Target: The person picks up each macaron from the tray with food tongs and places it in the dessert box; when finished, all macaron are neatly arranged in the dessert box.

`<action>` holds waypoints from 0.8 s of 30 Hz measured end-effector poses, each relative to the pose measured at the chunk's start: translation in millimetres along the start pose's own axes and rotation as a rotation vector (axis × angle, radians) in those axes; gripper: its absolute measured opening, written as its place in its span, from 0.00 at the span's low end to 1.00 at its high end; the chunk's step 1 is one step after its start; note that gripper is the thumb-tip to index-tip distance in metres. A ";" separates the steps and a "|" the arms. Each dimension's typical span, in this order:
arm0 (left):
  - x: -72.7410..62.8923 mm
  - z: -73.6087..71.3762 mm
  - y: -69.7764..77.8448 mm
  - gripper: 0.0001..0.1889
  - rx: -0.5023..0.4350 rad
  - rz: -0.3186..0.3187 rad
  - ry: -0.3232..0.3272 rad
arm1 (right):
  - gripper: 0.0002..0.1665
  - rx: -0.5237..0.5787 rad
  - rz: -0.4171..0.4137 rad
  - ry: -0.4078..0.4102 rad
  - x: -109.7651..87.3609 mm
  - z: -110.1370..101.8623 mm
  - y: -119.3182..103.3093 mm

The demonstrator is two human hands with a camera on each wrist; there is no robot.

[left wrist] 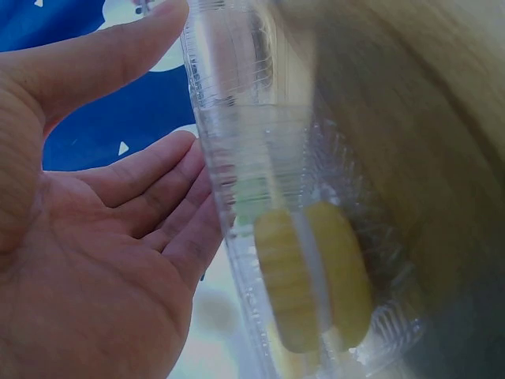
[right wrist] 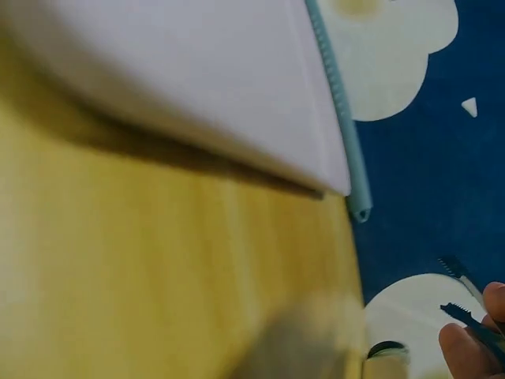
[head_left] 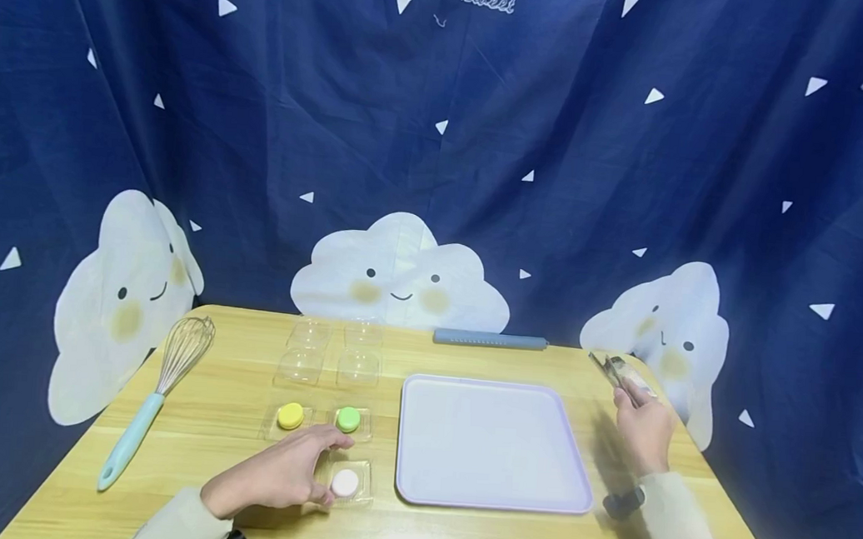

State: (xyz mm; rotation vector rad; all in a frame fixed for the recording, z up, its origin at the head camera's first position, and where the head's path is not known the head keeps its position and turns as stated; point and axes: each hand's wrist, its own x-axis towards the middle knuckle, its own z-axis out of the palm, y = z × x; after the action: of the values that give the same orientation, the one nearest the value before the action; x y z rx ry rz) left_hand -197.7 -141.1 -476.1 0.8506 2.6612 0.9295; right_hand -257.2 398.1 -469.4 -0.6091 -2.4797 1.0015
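My left hand spreads over the near left part of a clear plastic macaron tray, hiding that part in the head view. Its fingers are fairly straight, with the thumb by a white macaron and a fingertip just below a green macaron. In the left wrist view, thumb and fingertips meet the tray's edge. A yellow macaron sits in the far left compartment. At the table's right side, my right hand grips slim tongs whose serrated tips stand apart.
A lilac-rimmed white tray lies mid-table. Behind the macarons stands a clear domed lid. A whisk lies at the left, a blue-grey bar along the back edge. Near the tongs is a pale round-rimmed thing. A curtain hangs behind.
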 end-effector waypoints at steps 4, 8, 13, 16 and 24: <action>-0.8 -0.1 -0.1 0.41 -0.002 -0.001 0.004 | 0.28 -0.053 0.006 -0.097 -0.7 4.3 14.2; -1.8 0.2 -0.1 0.41 0.002 0.000 0.009 | 0.29 -0.109 -0.018 -0.174 -2.2 7.5 23.3; -3.4 0.6 0.3 0.41 0.012 0.003 0.012 | 0.30 -0.152 -0.044 -0.234 -3.8 10.7 28.6; -4.0 1.0 0.1 0.41 0.021 0.008 0.011 | 0.31 -0.179 -0.048 -0.258 -4.5 11.7 29.3; -5.4 2.2 -1.2 0.41 0.033 0.013 0.034 | 0.32 -0.206 -0.060 -0.262 -7.3 15.2 31.8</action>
State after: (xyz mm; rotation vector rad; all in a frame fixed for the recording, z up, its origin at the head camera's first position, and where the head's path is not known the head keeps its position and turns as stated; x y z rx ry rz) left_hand -193.1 -143.9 -478.6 0.8682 2.7103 0.9128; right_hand -251.1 406.6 -503.8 -0.4864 -2.8395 0.8569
